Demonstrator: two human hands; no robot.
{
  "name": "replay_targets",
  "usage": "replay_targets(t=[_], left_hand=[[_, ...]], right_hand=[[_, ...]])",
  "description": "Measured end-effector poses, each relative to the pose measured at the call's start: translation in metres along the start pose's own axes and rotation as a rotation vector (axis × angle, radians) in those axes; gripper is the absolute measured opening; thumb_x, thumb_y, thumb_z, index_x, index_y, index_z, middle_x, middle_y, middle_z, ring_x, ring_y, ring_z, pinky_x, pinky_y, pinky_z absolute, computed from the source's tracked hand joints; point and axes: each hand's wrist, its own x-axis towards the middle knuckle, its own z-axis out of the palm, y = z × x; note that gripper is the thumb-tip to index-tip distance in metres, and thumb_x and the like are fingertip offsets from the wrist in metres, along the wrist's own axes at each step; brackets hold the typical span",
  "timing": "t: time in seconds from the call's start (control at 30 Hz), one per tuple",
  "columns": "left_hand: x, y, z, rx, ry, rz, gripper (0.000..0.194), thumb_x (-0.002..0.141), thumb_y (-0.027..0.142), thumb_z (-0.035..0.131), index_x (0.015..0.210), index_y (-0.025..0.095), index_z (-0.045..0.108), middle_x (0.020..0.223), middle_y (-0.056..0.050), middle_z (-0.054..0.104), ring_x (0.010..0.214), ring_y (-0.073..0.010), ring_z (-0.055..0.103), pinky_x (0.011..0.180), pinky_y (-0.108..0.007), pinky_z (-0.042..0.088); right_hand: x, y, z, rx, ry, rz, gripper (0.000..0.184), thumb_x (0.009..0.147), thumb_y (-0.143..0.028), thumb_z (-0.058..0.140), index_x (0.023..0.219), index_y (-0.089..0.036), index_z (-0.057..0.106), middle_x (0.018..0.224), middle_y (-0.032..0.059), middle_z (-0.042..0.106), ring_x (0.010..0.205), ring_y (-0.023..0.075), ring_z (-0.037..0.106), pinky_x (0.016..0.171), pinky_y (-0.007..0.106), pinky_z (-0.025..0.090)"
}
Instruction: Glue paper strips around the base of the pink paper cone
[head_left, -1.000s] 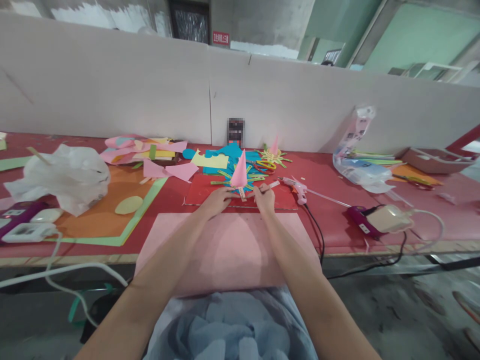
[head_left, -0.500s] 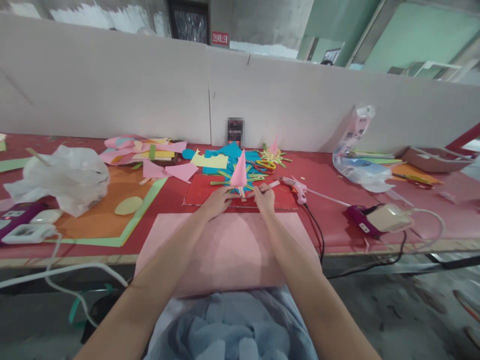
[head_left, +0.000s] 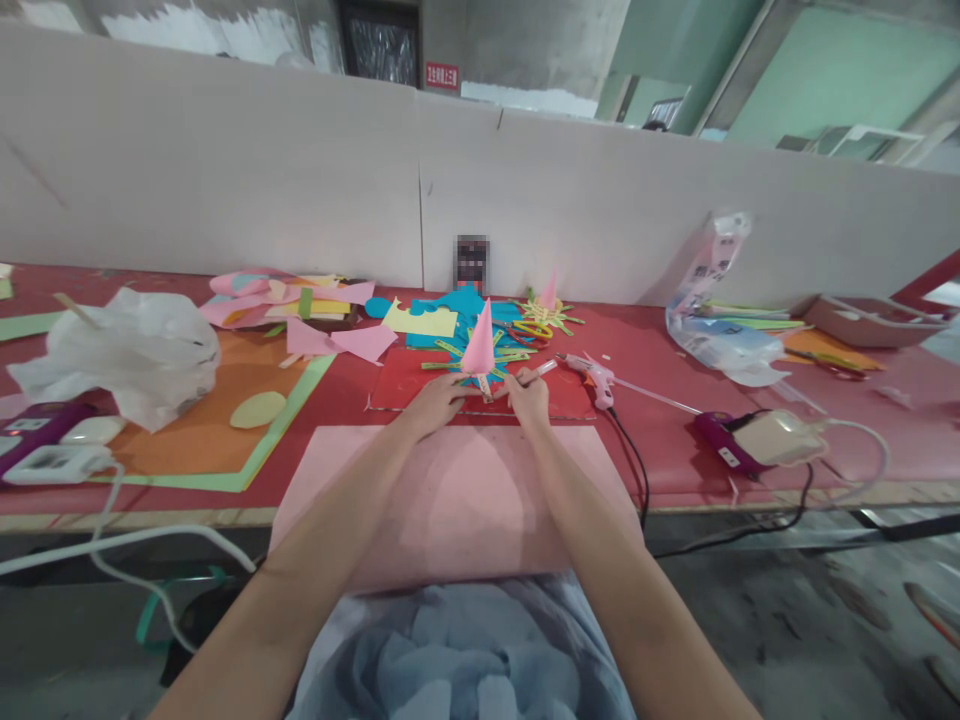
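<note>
A pink paper cone stands upright on a ring of green and yellow paper strips, with blue paper beneath. My left hand is at the near left of this paper craft, its fingertips closed at the edge of the strips. In my right hand is a slim whitish pen, tilted up to the right. Its lower end is close to a patterned strip in front of the cone; whether it touches cannot be made out. A red board lies under the craft.
A second cone craft and yellow-handled scissors lie behind. To the right are a pink glue gun with its cord and a purple power strip. Paper scraps and a white plastic bag occupy the left.
The pen in my right hand has tilted slightly. Both hands stay at the cone craft, and the other things have not moved.
</note>
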Motion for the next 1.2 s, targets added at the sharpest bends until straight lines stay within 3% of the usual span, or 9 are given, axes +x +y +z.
replay_targets(t=[1.0, 1.2], left_hand=[[0.0013, -0.0033, 0.0032, 0.007, 0.011, 0.013, 0.043, 0.084, 0.008, 0.046, 0.116, 0.029, 0.064, 0.137, -0.002, 0.049, 0.122, -0.02, 0.049, 0.107, -0.037, 0.038], [0.0004, -0.002, 0.0014, 0.003, -0.002, 0.011, 0.042, 0.084, 0.008, 0.045, 0.117, 0.026, 0.065, 0.138, -0.005, 0.047, 0.123, -0.0219, 0.048, 0.107, -0.038, 0.037]], right_hand=[[-0.0022, -0.0039, -0.0027, -0.051, -0.017, -0.061, 0.032, 0.075, -0.042, 0.051, 0.053, -0.023, 0.038, 0.04, -0.0038, 0.051, 0.044, 0.0141, 0.049, 0.054, 0.024, 0.037], [0.0002, -0.0021, -0.002, -0.058, 0.035, -0.026, 0.025, 0.072, -0.033, 0.049, 0.055, -0.023, 0.033, 0.043, -0.0035, 0.053, 0.048, 0.0147, 0.048, 0.051, 0.023, 0.033]])
